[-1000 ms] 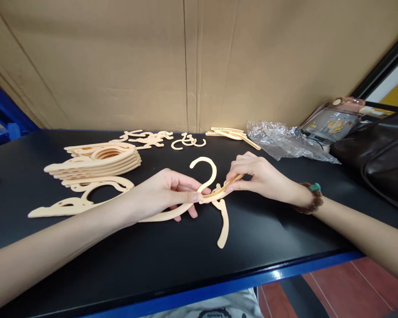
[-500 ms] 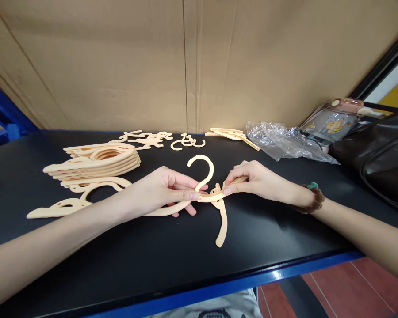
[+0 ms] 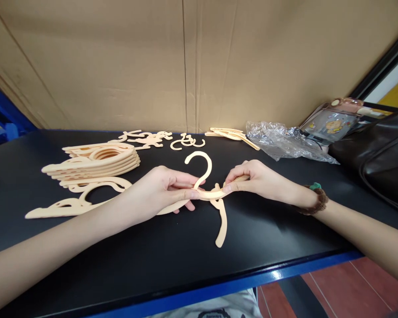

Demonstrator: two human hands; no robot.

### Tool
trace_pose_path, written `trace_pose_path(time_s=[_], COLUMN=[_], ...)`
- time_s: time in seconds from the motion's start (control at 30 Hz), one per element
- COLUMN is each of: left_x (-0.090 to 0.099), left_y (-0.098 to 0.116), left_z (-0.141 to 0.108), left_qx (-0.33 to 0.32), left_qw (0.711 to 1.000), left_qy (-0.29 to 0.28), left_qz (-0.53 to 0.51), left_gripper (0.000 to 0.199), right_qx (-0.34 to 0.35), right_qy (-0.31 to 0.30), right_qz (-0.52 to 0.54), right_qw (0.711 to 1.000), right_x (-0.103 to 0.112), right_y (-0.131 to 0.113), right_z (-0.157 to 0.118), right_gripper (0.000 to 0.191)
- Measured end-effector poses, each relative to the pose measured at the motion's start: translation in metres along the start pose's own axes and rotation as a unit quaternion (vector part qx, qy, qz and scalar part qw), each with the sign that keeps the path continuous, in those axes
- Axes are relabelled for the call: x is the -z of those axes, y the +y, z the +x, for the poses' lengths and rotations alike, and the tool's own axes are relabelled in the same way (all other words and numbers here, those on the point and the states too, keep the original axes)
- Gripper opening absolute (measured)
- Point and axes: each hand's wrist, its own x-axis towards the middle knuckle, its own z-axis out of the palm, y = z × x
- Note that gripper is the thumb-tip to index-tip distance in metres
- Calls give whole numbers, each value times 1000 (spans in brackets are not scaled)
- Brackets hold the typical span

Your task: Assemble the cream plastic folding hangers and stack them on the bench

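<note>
Near the middle of the black table, a pale yellow plastic hanger piece with a curved hook (image 3: 207, 167) is held between both hands. My left hand (image 3: 164, 192) pinches it at the base of the hook, fingers behind and thumb in front. My right hand (image 3: 250, 176) grips the arm on the other side of the hook, its fingers closed round it. Below the held part, a loose curved piece (image 3: 223, 225) reaches toward the table's front edge; its upper end lies partly behind the held arm.
A stack of hangers (image 3: 96, 163) lies at left, with another hanger piece (image 3: 56, 210) before it. Along the back are small pieces (image 3: 149, 139), loose hooks (image 3: 187, 141), long strips (image 3: 230, 134) and crumpled clear plastic (image 3: 285, 141). A dark bag (image 3: 378, 154) sits at right.
The hook has shifted slightly left and up together with my left hand. My right hand keeps its hold with hardly any movement; the loose piece below stays in place.
</note>
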Motion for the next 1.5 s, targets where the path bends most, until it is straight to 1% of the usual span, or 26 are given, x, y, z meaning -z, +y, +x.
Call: trace_pose_path(time_s=[0.1, 0.17, 0.2, 0.27, 0.37, 0.47, 0.57, 0.67, 0.73, 0.8, 0.93, 1.13, 1.23, 1.33, 1.43, 1.5], left_x=[1, 4, 5, 7, 10, 13, 16, 18, 20, 21, 23, 20, 17, 15, 13, 13], left_y=[-1, -2, -2, -4, -8, -15, -23, -29, -32, -34, -35, -38, -39, -40, -41, -42], left_z=[0, 1, 2, 3, 5, 6, 8, 9, 8, 8, 8, 11, 12, 13, 13, 12], left_qx=[9, 21, 24, 23, 13, -22, -79, -123, -145, -159, -164, -192, -200, -211, -228, -238], left_qw=[999, 997, 996, 995, 995, 990, 970, 933, 902, 881, 870, 866, 869, 868, 864, 859], left_qy=[44, 72, 82, 97, 90, 83, 106, 123, 127, 126, 109, 92, 85, 81, 75, 74], left_qz=[-21, -29, -25, -6, 42, 115, 203, 316, 386, 427, 452, 452, 445, 441, 442, 447], left_gripper=[38, 51, 55, 55, 47, 37, 34, 34, 36, 37, 38, 37, 38, 39, 40, 44], right_qx=[-15, -20, -21, -27, -41, -46, -31, 7, 36, 55, 73, 81, 79, 92, 101, 101], right_qy=[32, 76, 105, 149, 174, 166, 135, 118, 128, 140, 125, 98, 80, 43, 15, 6], right_qz=[39, 48, 41, 8, -23, -39, -64, -118, -172, -228, -293, -319, -316, -291, -272, -268], right_qw=[999, 996, 993, 988, 984, 984, 988, 986, 976, 962, 945, 939, 942, 951, 957, 958], right_x=[4, 9, 13, 19, 26, 30, 32, 33, 34, 34, 33, 32, 31, 30, 30, 30], right_y=[1, 5, 8, 14, 22, 27, 30, 32, 33, 36, 42, 47, 48, 49, 49, 49], right_z=[2, 4, 6, 8, 10, 10, 10, 11, 12, 13, 14, 15, 14, 14, 13, 12], right_gripper=[37, 41, 42, 44, 45, 44, 42, 39, 34, 29, 24, 25, 27, 33, 36, 38])
